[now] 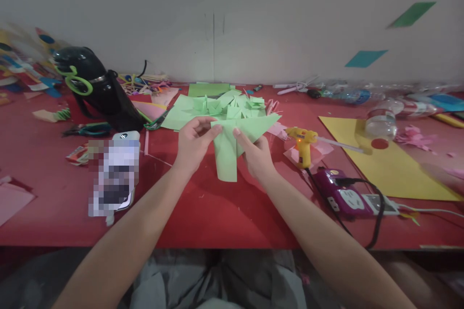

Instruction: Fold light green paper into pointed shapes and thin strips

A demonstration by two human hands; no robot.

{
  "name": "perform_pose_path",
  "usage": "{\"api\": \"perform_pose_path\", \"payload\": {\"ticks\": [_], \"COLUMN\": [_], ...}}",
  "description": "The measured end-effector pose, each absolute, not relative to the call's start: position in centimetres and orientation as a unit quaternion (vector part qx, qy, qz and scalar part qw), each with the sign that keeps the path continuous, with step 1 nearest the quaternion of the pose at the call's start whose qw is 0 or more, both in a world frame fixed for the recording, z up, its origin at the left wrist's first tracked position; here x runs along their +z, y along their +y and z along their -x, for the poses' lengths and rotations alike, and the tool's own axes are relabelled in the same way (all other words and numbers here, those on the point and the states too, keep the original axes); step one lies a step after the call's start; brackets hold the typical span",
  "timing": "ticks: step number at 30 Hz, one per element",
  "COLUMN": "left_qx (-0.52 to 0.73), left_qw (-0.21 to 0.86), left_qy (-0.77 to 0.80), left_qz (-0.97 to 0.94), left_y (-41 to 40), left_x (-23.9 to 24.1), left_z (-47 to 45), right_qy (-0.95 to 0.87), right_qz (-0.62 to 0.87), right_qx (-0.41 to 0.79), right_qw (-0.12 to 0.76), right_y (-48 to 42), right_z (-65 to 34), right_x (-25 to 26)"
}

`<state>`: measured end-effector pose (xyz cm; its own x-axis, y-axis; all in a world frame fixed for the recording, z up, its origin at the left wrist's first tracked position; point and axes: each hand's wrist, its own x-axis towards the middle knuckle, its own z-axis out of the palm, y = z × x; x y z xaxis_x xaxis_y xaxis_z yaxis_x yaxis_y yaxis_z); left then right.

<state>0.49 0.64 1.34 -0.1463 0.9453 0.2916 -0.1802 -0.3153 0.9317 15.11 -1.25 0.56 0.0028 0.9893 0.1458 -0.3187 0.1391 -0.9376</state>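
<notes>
A light green sheet of paper [226, 154], partly folded, is held up over the middle of the table. Thumb and fingers of my left hand [194, 145] pinch its upper left corner. My right hand [258, 154] grips its right part, thumb in front on a crease and fingers behind. One flap points out to the upper right, while a strip hangs down between my hands. Just behind lie several folded and cut light green paper pieces [213, 105] on more green sheets.
A phone [116, 174] and a dark bottle-shaped object [97, 87] stand at left, near pliers [89, 129]. To the right are a yellow glue gun [302, 145], a purple power strip [342, 193] with cords, yellow paper [391, 169] and a plastic bottle [381, 125]. A wall [275, 24] closes the back.
</notes>
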Motion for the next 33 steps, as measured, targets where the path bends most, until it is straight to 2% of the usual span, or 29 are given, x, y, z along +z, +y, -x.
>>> {"api": "perform_pose_path", "payload": {"ticks": [33], "left_qx": [0.646], "left_qw": [0.422], "left_qy": [0.396], "left_qz": [-0.498], "left_y": [-0.26], "left_x": [2.06], "left_z": [-0.63], "right_qy": [-0.463], "right_qz": [0.381], "right_qx": [0.504], "right_qw": [0.621], "right_y": [-1.39], "right_z": [-15.26], "right_x": [0.62]}}
